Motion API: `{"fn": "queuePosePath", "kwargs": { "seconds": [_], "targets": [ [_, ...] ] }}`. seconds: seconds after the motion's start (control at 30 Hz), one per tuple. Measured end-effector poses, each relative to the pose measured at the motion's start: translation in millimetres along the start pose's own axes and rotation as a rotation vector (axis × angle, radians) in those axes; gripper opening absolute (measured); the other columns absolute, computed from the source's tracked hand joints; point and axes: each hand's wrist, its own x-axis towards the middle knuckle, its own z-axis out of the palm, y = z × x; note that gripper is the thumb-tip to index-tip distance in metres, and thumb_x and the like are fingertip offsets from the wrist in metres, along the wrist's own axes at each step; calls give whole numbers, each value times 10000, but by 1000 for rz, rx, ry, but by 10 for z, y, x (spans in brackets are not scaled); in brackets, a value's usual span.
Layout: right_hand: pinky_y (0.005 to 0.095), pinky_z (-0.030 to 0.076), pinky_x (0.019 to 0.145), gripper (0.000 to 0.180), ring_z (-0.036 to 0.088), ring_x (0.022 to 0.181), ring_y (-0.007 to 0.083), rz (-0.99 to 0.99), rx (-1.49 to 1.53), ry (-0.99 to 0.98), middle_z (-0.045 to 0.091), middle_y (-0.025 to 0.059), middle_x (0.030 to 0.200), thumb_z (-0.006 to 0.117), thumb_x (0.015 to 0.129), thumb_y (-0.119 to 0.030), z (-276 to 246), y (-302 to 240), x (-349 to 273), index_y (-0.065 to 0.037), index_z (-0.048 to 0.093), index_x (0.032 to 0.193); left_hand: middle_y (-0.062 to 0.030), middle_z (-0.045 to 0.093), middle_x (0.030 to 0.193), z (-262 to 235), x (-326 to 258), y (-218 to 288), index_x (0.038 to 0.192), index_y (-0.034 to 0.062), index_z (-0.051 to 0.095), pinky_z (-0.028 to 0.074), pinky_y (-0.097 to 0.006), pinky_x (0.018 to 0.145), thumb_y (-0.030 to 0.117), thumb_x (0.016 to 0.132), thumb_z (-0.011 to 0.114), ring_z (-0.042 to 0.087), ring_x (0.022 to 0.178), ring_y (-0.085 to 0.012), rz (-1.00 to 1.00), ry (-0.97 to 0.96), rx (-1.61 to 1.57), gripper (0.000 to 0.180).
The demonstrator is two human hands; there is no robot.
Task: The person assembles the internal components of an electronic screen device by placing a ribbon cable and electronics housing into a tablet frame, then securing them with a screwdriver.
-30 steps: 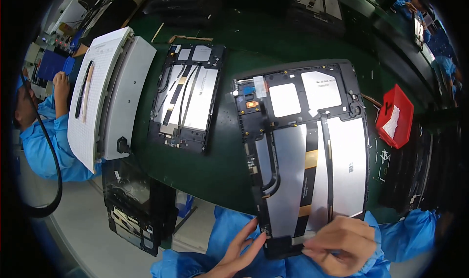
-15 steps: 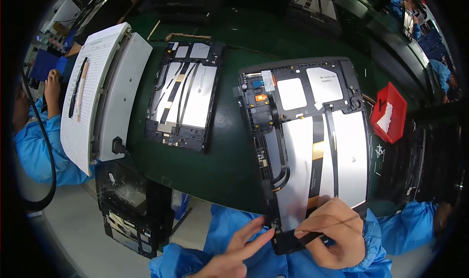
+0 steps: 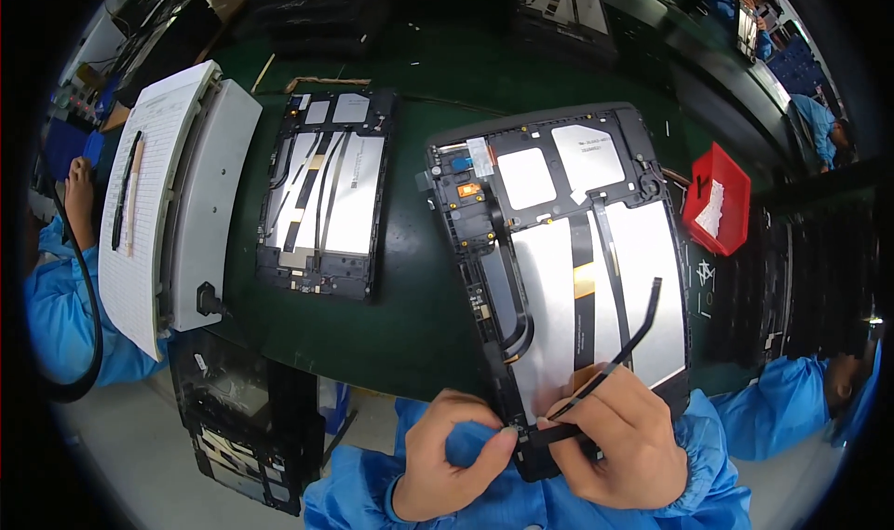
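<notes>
White label [image 3: 588,156] on open tablet [image 3: 559,278]

1. We have the open tablet chassis [image 3: 559,251] face-down on the green bench [image 3: 410,325]; back cover off, silver panels and black flex strips exposed.
2. Our left hand [image 3: 447,455] pinches the chassis bottom edge; thumb and forefinger closed on the frame.
3. Our right hand [image 3: 619,441] grips a thin black flex cable [image 3: 615,358]; its far end is lifted off the panel, arcing up-right.
4. A second opened tablet [image 3: 326,195] lies to the left, apart; white device with a lined sheet [image 3: 168,204] beyond it; red bin [image 3: 717,199] on the right.
</notes>
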Motion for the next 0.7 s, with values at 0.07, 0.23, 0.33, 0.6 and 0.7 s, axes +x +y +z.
{"fn": "queuePosePath", "kwargs": {
  "seconds": [0.07, 0.23, 0.33, 0.6, 0.7],
  "targets": [
    [302, 458, 568, 174, 573, 661, 256, 13, -6, -5, 555, 119, 739, 682, 602, 22, -23, -10, -6, -9, 627, 765, -106, 604, 745, 1, 17, -16, 780, 10, 572, 437, -269, 597, -5, 677, 730, 568, 655, -187, 32, 39, -34, 189],
    [326, 469, 633, 228, 561, 723, 260, -41, 29, -87, 544, 112, 759, 715, 611, -6, -53, 3, -7, -11, 643, 827, -107, 605, 733, -35, -3, -46, 764, 6, 592, 433, -256, 607, 39, 683, 738, 576, 679, -189, 21, 19, -11, 170],
    [335, 474, 644, 247, 555, 735, 261, -25, 77, -129, 547, 110, 798, 711, 618, -1, -67, 32, -12, -15, 648, 856, -110, 602, 746, -6, -31, -95, 782, 4, 592, 429, -255, 611, 44, 693, 730, 568, 678, -189, 31, 32, -37, 169],
    [328, 444, 591, 227, 546, 717, 257, -9, 23, -142, 511, 107, 783, 714, 608, 0, -65, -4, 38, -4, 626, 817, -117, 593, 756, 27, -47, -120, 784, 4, 582, 425, -265, 618, 46, 717, 701, 558, 681, -198, 65, 58, -84, 143],
    [333, 427, 565, 203, 538, 692, 259, -21, 0, -118, 502, 108, 759, 712, 609, 3, -40, -12, 31, 3, 606, 781, -113, 594, 740, 34, -7, -104, 771, 7, 577, 424, -268, 606, 45, 716, 702, 559, 666, -202, 119, 40, 13, 141]
  ]
}}
